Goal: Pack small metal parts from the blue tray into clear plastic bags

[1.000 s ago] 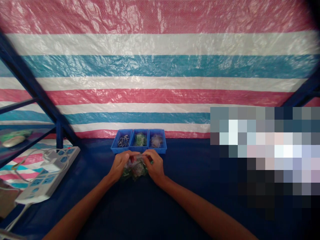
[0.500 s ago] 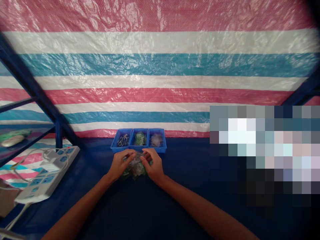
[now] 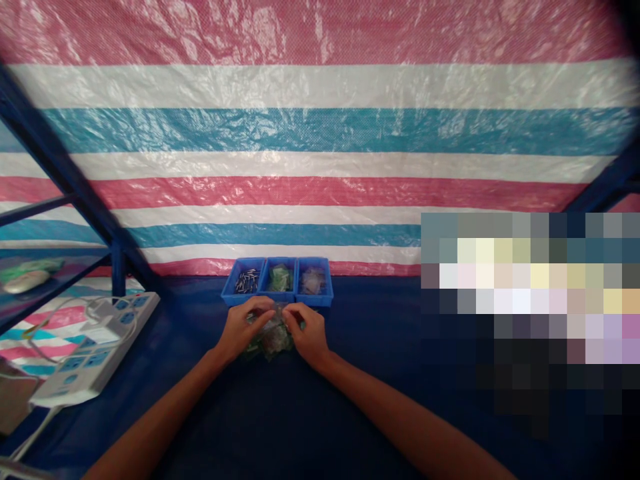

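My left hand (image 3: 245,328) and my right hand (image 3: 309,335) pinch the top of a transparent plastic bag (image 3: 270,341) from either side, just in front of a blue three-compartment plastic tray (image 3: 277,300). The bag holds green and reddish contents, which are partly hidden by my fingers. In the tray, the left compartment holds small metal-tipped pieces (image 3: 247,281), the middle holds green items in plastic (image 3: 279,279), and the right holds transparent bags (image 3: 313,281).
A dark blue cloth (image 3: 320,413) covers the table. A white power strip (image 3: 95,348) with cords lies at the left, below a blue-framed shelf (image 3: 55,257). A striped tarpaulin (image 3: 320,133) hangs behind. A pixelated patch covers the right side.
Both hands stay on the bag, and their fingers have shifted slightly along its top. The tray and power strip have not moved.
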{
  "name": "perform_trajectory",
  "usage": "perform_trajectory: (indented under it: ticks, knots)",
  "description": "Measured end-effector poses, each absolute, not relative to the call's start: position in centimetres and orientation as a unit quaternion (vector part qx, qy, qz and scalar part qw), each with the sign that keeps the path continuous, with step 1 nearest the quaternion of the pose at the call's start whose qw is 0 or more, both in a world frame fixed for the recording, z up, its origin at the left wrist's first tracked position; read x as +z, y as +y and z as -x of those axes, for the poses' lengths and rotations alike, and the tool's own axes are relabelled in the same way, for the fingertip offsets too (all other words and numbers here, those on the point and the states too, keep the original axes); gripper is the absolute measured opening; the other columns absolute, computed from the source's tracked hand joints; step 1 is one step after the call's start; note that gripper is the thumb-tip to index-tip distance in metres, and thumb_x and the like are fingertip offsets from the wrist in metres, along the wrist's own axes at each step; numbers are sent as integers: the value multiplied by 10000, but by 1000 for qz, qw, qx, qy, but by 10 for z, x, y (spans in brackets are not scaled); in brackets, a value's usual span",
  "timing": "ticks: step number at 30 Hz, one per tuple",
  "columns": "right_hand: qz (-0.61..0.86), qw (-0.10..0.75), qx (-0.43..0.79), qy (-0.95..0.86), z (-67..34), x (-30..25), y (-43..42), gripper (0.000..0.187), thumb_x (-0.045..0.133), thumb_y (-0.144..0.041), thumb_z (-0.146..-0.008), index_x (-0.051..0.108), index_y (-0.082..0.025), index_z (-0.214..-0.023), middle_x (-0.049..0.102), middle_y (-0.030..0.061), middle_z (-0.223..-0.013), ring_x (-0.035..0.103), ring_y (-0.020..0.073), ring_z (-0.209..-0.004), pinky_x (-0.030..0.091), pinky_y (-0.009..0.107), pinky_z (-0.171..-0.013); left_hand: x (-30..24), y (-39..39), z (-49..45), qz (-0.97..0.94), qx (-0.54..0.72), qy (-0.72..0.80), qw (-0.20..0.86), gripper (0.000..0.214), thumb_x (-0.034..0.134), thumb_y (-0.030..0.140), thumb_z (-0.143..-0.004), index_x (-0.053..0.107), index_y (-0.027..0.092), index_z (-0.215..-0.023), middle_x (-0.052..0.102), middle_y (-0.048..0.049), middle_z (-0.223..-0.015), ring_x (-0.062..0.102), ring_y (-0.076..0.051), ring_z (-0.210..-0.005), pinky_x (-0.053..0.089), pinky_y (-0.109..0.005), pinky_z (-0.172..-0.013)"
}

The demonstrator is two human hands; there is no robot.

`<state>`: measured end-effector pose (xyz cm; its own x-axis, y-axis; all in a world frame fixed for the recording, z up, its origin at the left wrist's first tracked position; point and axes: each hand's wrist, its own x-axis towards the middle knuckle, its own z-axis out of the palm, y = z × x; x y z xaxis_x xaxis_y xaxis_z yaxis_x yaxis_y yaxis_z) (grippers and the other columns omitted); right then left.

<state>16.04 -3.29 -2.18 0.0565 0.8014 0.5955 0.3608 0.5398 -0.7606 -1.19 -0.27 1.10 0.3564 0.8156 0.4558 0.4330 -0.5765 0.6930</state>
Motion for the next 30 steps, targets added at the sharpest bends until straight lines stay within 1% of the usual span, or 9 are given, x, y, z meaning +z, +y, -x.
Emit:
perform_trajectory:
  ticks: [4, 6, 9, 12, 16, 19, 22, 24, 30]
  knots:
    - [430, 585, 196, -659, -161, -21, -33, 202, 459, -273, -886, 633, -175, -861, 636, 28, -748, 584, 139, -656, 462, 239, -641, 7, -1, 13, -756, 433, 410, 271, 239, 613, 336, -804, 597, 162, -967, 666, -40, -828, 632, -166, -739, 508, -281, -705]
    - [422, 600, 202, -648, -161, -22, -33, 227, 435, -242, -892, 621, -178, -1006, 640, 44, -841, 595, 146, -722, 478, 247, -674, 8, -1, 13, -740, 445, 410, 293, 232, 611, 333, -805, 584, 163, -961, 647, -23, -785, 614, -143, -654, 501, -252, -622]
    - [414, 610, 205, -644, -161, -24, -32, 320, 450, -210, -880, 555, -201, -1182, 603, 65, -975, 585, 140, -752, 492, 248, -670, 10, -2, 12, -738, 447, 402, 306, 194, 603, 340, -808, 602, 151, -854, 630, -27, -794, 584, -123, -607, 475, -221, -561]
    - [412, 602, 197, -655, -161, -24, -30, 233, 530, -228, -848, 636, -216, -1055, 569, 66, -996, 567, 128, -721, 491, 238, -640, 13, -3, 13, -745, 438, 405, 297, 212, 575, 341, -828, 639, 142, -868, 630, -24, -735, 577, -130, -607, 460, -221, -577]
    - [429, 607, 194, -640, -161, -22, -30, 111, 568, -249, -839, 666, -197, -835, 567, 50, -885, 564, 143, -764, 476, 246, -679, 17, -7, 16, -759, 426, 397, 291, 314, 437, 336, -907, 659, 127, -982, 631, -35, -680, 584, -155, -658, 460, -249, -645]
    - [431, 611, 199, -634, -161, -20, -31, 133, 536, -253, -859, 634, -184, -802, 584, 47, -840, 562, 148, -757, 462, 248, -668, 21, -8, 15, -781, 409, 381, 279, 289, 490, 337, -884, 656, 140, -1015, 648, -67, -831, 590, -168, -747, 467, -274, -711]
    - [438, 614, 201, -626, -161, -19, -32, 153, 512, -271, -868, 606, -180, -788, 599, 37, -785, 561, 144, -711, 450, 242, -632, 21, -6, 12, -796, 409, 377, 237, 232, 565, 343, -836, 672, 159, -929, 626, -81, -943, 580, -187, -866, 467, -284, -756]
    - [441, 610, 202, -626, -161, -20, -32, 164, 509, -284, -865, 609, -179, -788, 611, 28, -756, 565, 137, -676, 447, 236, -616, 20, -4, 11, -793, 419, 382, 223, 216, 565, 346, -834, 668, 158, -860, 628, -79, -938, 580, -190, -890, 469, -278, -757]
    - [440, 592, 223, -638, -161, -20, -34, 182, 523, -309, -852, 644, -174, -835, 644, 22, -725, 571, 133, -618, 449, 232, -593, 13, -1, 13, -781, 409, 404, 245, 214, 565, 342, -836, 649, 147, -807, 657, -31, -746, 600, -148, -684, 467, -230, -656]
